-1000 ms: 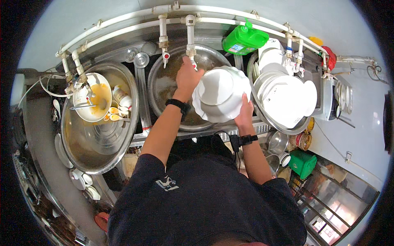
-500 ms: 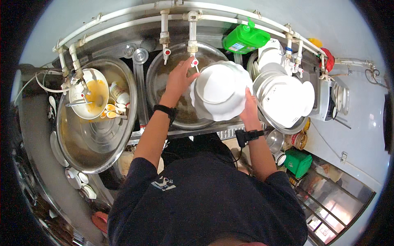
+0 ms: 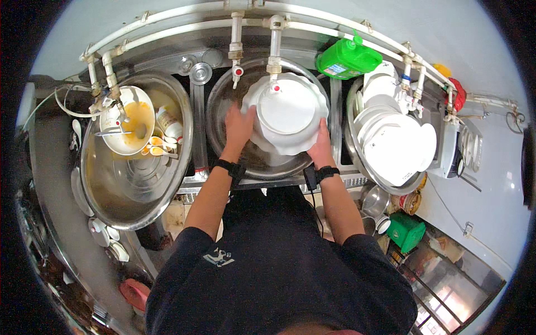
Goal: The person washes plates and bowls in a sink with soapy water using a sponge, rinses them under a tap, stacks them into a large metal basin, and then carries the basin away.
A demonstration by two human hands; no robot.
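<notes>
- In front of me, the person holds a white dish with a wavy rim (image 3: 287, 111) over the middle steel basin (image 3: 268, 162), just below a tap (image 3: 274, 64).
- The right hand (image 3: 321, 142) grips the dish's right edge; the left hand (image 3: 239, 127) is at its left edge, too blurred for me to tell whether it pinches or lies spread.
- The left steel basin (image 3: 109, 181) has a white bowl (image 3: 125, 147) in it, tilted and holding yellowish liquid (image 3: 144, 113).
- Beside that bowl, in the same basin, lie a white bottle (image 3: 169, 124) and a cluster of yellow-stained spoons (image 3: 160, 151).
- The right steel basin (image 3: 356, 153) is heaped with white plates (image 3: 393, 153), overlapping and leaning.
- Between the middle and right basins, up by the pipes (image 3: 329, 30), sits a green pump jug (image 3: 349, 57); its contents I can't make out.
</notes>
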